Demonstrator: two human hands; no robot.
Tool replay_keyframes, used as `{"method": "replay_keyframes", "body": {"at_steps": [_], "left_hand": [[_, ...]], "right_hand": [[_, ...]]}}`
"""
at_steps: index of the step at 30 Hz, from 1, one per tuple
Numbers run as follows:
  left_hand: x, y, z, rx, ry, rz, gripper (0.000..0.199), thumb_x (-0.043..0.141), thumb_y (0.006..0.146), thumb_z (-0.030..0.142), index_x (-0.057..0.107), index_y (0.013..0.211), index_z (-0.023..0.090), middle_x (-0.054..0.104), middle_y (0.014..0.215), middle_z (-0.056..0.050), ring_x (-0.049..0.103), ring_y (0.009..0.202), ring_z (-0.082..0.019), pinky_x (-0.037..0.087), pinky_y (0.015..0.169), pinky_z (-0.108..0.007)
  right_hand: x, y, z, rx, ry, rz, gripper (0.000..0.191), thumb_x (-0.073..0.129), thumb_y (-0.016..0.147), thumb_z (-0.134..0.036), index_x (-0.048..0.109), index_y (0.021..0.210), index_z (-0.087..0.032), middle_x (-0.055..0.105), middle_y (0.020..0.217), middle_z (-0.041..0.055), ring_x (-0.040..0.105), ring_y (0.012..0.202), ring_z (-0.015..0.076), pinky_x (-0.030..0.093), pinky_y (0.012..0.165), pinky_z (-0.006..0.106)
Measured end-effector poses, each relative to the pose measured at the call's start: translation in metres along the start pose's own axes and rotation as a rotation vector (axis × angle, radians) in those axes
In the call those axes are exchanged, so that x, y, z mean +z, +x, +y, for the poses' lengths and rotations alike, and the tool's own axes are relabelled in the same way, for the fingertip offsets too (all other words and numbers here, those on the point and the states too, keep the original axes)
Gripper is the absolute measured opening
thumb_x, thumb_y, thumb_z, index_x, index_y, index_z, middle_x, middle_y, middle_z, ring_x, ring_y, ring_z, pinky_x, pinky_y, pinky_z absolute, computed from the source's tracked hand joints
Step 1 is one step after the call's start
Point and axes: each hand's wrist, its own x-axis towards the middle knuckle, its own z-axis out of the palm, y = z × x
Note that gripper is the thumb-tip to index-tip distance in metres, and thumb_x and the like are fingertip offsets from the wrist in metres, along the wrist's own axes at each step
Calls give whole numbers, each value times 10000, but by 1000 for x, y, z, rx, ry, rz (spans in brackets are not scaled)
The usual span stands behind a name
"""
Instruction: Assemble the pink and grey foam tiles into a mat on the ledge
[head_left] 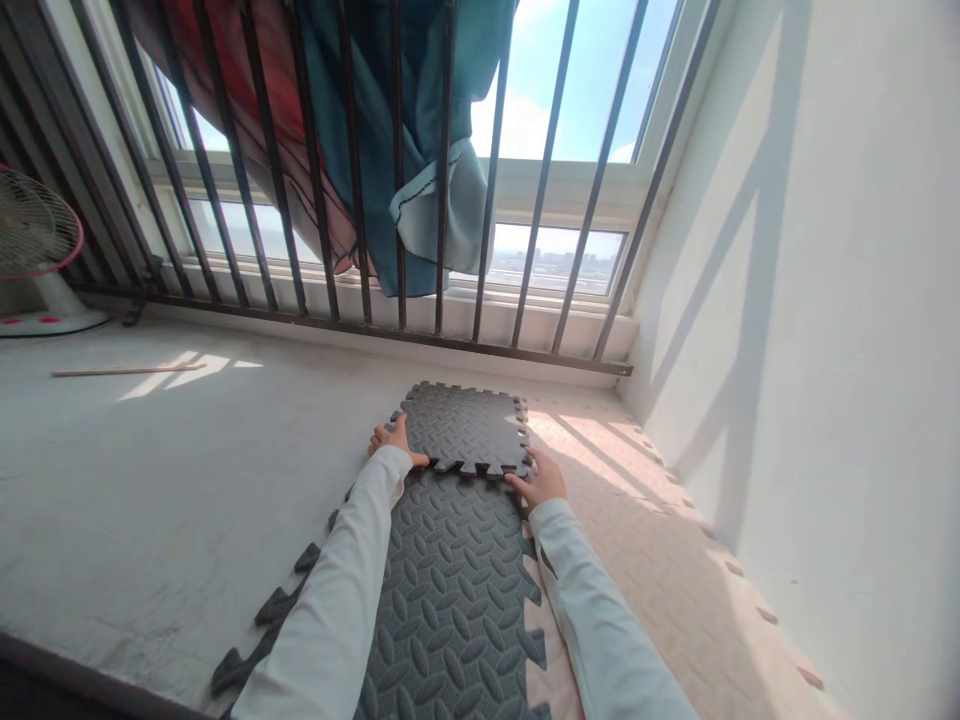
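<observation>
A dark grey foam floor tile (466, 425) with jigsaw edges and a raised diamond pattern is in front of me near the railing. My left hand (393, 442) grips its near left corner, thumb along the near edge. At the near right corner, my right hand (541, 481) has its fingers closed on the tile's edge. The tile's near edge meets or slightly overlaps a matching dark foam tile (454, 590) lying closer to me; whether the teeth interlock I cannot tell. Pale pink foam tiles (630, 520) run along the right side.
Black metal railing (442, 335) crosses the far side before a window, with red and teal cloth (375, 150) hanging behind it. A white wall (847, 350) rises on the right. On the pale floor (187, 480) lie a thin stick (127, 371) and, farther left, a fan (52, 290).
</observation>
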Motion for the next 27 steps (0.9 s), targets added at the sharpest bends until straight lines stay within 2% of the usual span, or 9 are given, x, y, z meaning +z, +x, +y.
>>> {"method": "replay_keyframes", "body": {"at_steps": [5,12,20,23,27], "left_hand": [[8,7,-5,17,-83,37,938,692,435,436,228,1238,296,248,1274,-109,352,1124,-324,320,880,-396],[4,8,-3,95,-162,213,892,710,425,383,284,1203,290,201,1272,-98,347,1102,-315,299,901,-418],[-7,9,3,160,-182,336,872,710,439,361,288,1198,278,170,1255,-91,327,1110,-293,290,919,-388],[1,8,5,141,-169,295,884,705,444,378,272,1208,281,167,1264,-93,326,1117,-297,286,920,-385],[18,7,2,64,-99,127,838,687,458,417,302,1192,293,215,1263,-90,339,1119,-300,272,923,-399]], "right_hand": [[-3,-2,-3,77,47,-34,563,625,579,-395,460,1102,-267,562,1075,30,507,987,213,408,818,332],[-9,-3,-5,92,108,-7,541,625,574,-406,476,1063,-231,577,1030,53,504,974,232,412,792,345],[-10,-2,2,6,222,98,501,568,623,-444,483,1061,-217,552,1080,42,474,1012,197,380,845,309],[-9,-1,2,46,128,47,525,587,615,-419,478,1083,-210,539,1109,54,471,1018,207,379,842,311],[-9,-2,-4,108,-44,-99,493,589,619,-405,501,1074,-240,542,1116,42,470,1022,232,380,828,343]]}}
